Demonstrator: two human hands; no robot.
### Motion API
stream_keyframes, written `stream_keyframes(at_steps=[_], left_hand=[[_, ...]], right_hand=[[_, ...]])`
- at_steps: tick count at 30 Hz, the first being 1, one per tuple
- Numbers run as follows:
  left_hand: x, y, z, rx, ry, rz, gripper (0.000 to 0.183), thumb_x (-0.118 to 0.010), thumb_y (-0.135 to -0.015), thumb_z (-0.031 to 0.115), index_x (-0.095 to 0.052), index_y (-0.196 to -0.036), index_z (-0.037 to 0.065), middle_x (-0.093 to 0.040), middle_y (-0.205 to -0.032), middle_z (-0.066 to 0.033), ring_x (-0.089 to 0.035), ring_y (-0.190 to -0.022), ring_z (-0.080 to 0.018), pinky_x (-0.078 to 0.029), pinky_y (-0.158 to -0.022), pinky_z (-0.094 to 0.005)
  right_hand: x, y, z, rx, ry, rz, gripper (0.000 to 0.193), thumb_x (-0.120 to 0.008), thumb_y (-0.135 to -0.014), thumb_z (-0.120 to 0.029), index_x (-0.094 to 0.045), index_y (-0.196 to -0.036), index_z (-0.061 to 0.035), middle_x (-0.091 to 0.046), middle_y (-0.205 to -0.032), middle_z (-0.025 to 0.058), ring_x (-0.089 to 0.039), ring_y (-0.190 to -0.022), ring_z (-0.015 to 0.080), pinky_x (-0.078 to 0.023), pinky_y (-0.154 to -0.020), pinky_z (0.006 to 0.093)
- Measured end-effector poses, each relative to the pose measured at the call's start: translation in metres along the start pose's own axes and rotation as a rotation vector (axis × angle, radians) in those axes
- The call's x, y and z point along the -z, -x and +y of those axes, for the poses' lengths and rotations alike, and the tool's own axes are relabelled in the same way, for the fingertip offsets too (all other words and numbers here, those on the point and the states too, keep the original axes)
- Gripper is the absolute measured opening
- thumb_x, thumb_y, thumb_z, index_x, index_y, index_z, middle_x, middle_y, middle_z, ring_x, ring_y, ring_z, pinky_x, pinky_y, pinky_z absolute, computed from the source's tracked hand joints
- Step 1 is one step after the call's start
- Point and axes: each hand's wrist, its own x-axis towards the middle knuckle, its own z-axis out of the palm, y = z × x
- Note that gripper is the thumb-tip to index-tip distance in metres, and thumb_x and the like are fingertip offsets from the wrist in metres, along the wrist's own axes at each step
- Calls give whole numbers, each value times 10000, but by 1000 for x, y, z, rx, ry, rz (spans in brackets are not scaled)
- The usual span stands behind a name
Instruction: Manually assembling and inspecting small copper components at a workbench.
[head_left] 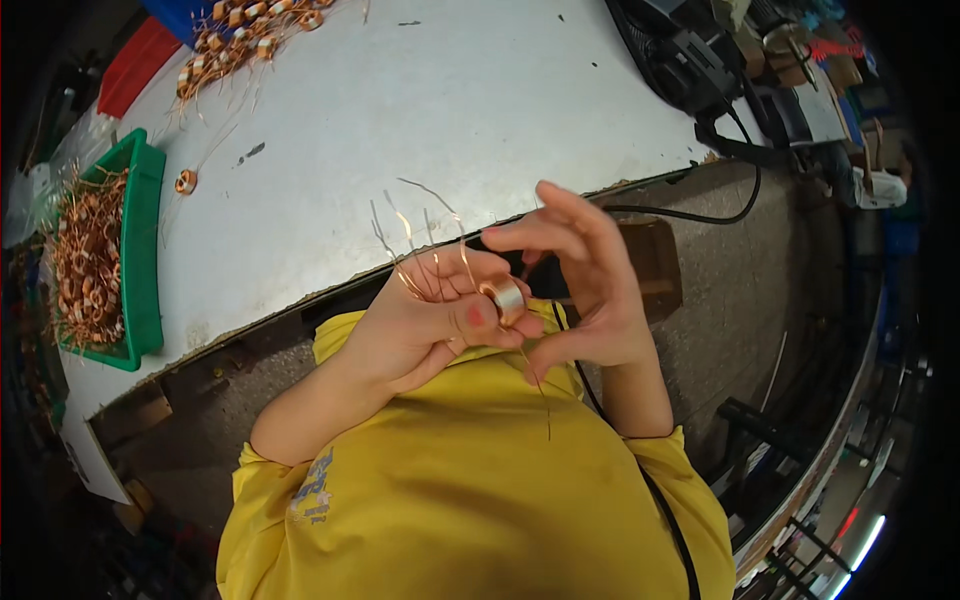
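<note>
Between the thumb and fingers of my left hand (430,325) is a small copper wire coil (503,300), held in front of my chest just off the table's near edge. Several thin wire ends stick up from the same hand, their tips greyish. One more wire hangs down below the coil, passing close to my right thumb. My right hand (595,285) is beside the coil with its fingers curved and spread apart, gripping nothing that I can see. Whether the right thumb touches the hanging wire, I cannot tell.
A green tray (150,255) at the left holds a heap of copper coils (90,265). One loose coil (186,181) lies near it on the white table (400,110). More coils (235,45) are piled at the far left by a red bin (140,65). A black device (690,65) stands far right.
</note>
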Motion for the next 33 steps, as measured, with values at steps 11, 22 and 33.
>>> stream_keyframes(at_steps=[11, 22, 33], left_hand=[[7, 1, -4, 10, -109, 60, 300, -642, -631, -142, -557, -899, -37, -614, -873, -167, -616, -671, -206, -527, -592, -252], [3, 3, -2, -52, -60, 36, 186, -611, -693, -144, -600, -836, -26, -623, -863, -159, -636, -759, -223, -542, -678, -255], [1, 8, 2, -349, -841, -16, 201, -656, -652, -135, -550, -774, -14, -611, -802, -114, -607, -700, -160, -489, -615, -195]], right_hand=[[-10, -9, 7, 82, -175, -19, 993, -835, -407, -94, -339, -1261, 18, -634, -855, 83, -486, -811, 138, -371, -753, 235], [-11, -7, 20, 129, -350, 45, 822, -783, -537, -35, -359, -1241, 6, -618, -736, 37, -401, -650, 96, -347, -647, 176], [-14, -14, -2, -74, 290, -142, 216, -536, -783, -108, -592, -961, 2, -520, -592, -2, -411, -543, 89, -348, -505, 207]])
